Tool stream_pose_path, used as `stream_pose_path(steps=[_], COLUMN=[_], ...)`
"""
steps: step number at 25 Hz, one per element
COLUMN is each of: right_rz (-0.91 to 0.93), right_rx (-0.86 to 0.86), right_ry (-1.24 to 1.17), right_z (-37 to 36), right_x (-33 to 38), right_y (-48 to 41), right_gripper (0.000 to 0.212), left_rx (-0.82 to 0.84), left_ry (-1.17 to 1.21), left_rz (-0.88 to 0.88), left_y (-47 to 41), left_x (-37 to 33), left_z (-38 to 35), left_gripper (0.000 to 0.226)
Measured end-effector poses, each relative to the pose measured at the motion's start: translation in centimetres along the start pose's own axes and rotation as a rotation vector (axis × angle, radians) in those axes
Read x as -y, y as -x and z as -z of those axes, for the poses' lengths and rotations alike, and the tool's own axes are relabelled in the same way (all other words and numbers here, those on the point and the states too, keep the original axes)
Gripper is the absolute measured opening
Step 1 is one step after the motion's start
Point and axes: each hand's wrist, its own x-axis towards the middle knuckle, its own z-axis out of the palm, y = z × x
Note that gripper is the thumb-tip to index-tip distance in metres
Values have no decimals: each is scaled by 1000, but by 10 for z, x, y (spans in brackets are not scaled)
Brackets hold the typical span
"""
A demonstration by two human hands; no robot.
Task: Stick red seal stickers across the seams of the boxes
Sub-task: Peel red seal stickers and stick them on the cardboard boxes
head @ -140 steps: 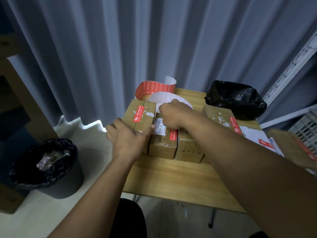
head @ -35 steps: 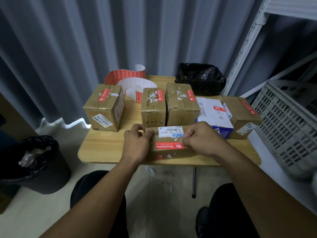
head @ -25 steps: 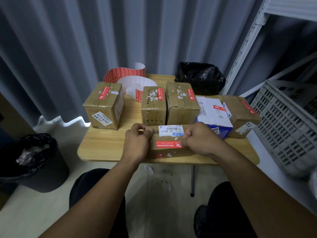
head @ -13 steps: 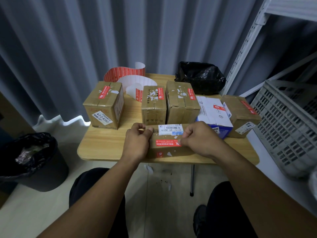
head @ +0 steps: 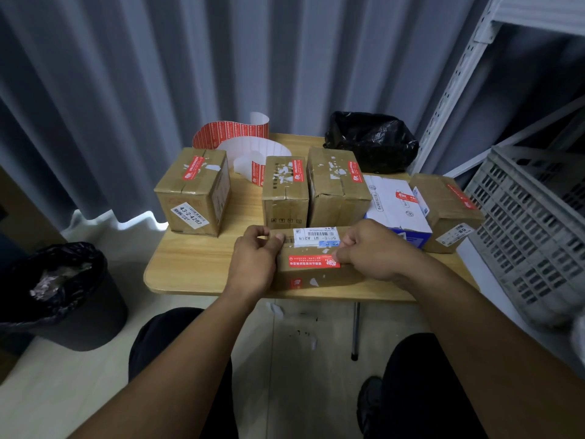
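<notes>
A flat brown box (head: 311, 274) lies at the table's near edge with a white barcode label and a red seal sticker (head: 313, 261) on it. My left hand (head: 256, 261) grips the box's left end, thumb on top. My right hand (head: 368, 250) holds the right end, fingers curled, thumb tip at the sticker's right end. Behind stand several sealed boxes: a brown one (head: 194, 191) at the left, two brown ones (head: 285, 191) (head: 337, 188) in the middle, a white and blue one (head: 395, 205) and a brown one (head: 449, 210) at the right. A roll of red stickers (head: 234, 134) curls at the back.
The small wooden table (head: 193, 267) stands before a grey curtain. A black plastic bag (head: 370, 139) sits at the back right. A bin with a black liner (head: 60, 293) stands on the floor at the left. A grey plastic crate (head: 535, 229) and a metal rack upright (head: 452, 83) stand at the right.
Since 5.6 s ago the flat box came from the row to the near edge. In the last second both hands stayed on its ends, barely shifting.
</notes>
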Motion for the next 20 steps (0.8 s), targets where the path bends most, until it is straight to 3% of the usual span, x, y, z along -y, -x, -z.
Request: stream_pose_path(steps=[20], right_rz=[19], right_rx=[-76], right_ry=[-291], right_z=[0], right_x=[-1], right_y=[3], right_gripper=[9], left_rx=[3], left_ry=[15], left_rz=[-13], left_y=[2], left_x=[0], left_z=[2], left_gripper=[18])
